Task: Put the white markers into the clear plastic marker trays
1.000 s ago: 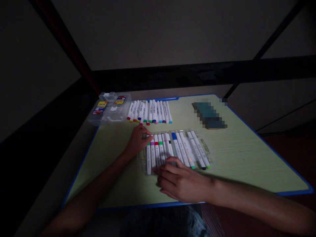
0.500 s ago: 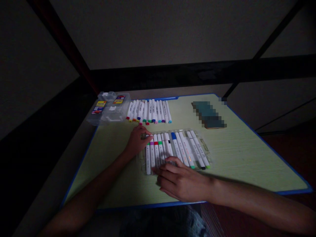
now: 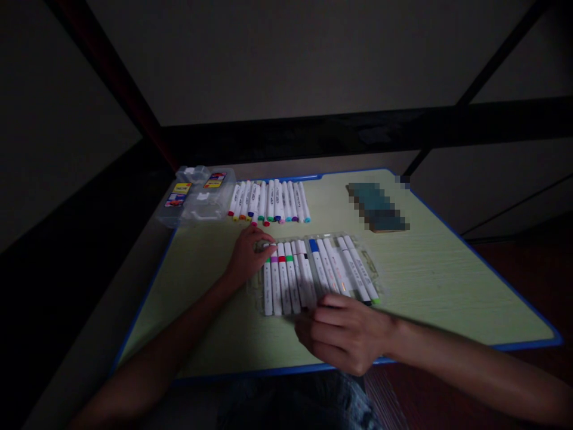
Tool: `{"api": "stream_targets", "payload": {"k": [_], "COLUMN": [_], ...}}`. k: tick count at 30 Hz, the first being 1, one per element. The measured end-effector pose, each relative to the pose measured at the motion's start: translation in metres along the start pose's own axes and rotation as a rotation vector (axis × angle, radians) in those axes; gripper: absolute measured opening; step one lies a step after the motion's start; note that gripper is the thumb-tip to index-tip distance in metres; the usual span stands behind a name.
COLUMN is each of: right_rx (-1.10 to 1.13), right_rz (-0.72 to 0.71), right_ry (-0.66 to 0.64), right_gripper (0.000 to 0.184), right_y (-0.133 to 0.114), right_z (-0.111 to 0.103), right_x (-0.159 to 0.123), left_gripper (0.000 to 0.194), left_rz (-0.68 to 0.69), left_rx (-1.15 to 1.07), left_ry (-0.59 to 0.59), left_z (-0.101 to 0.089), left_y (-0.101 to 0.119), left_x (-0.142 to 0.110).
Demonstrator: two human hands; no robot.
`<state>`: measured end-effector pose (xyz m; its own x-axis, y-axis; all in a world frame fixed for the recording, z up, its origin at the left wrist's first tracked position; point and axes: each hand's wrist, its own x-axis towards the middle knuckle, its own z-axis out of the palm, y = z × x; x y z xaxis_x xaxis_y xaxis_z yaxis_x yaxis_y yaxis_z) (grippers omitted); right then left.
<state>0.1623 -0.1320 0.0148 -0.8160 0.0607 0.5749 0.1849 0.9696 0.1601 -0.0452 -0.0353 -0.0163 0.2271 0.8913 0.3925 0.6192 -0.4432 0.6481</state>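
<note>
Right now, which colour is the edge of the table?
The table's edge is blue; it shows best in the head view.

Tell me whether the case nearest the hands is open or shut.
Open: the markers lie uncovered in the case, with no lid over them. The right hand hides part of its near edge.

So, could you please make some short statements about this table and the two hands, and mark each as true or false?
1. The left hand is at the far end of the leftmost marker in the clear tray. True.
2. The right hand is at the far side of the tray. False: it is at the near side.
3. The marker with a blue end lies in the tray. True.
4. The far row of markers lies inside the labelled case. False: it lies on the table, beside the case.
5. A blurred greenish object lies right of the far row. True.
</note>
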Motion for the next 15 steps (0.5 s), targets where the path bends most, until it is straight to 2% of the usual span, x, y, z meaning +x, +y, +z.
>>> {"api": "stream_targets", "payload": {"k": [10,15], "right_rx": [-0.049,-0.050], "right_rz": [0.079,0.088], "right_ry": [-0.102,-0.088], "right_gripper": [0.021,0.021], "right_y": [0.0074,0.0097], "right_z": [0.0018,0.0004], "right_x": [-0.0042,-0.0051], "left_gripper": [0.005,0.006], "left_rz": [0.004,0.013], "left_rx": [-0.007,-0.012], "left_ry": [-0.009,0.002], "left_z": [-0.0005,0.0003], "left_y": [0.0010,-0.0004], "left_x": [0.0001,0.0003]}}
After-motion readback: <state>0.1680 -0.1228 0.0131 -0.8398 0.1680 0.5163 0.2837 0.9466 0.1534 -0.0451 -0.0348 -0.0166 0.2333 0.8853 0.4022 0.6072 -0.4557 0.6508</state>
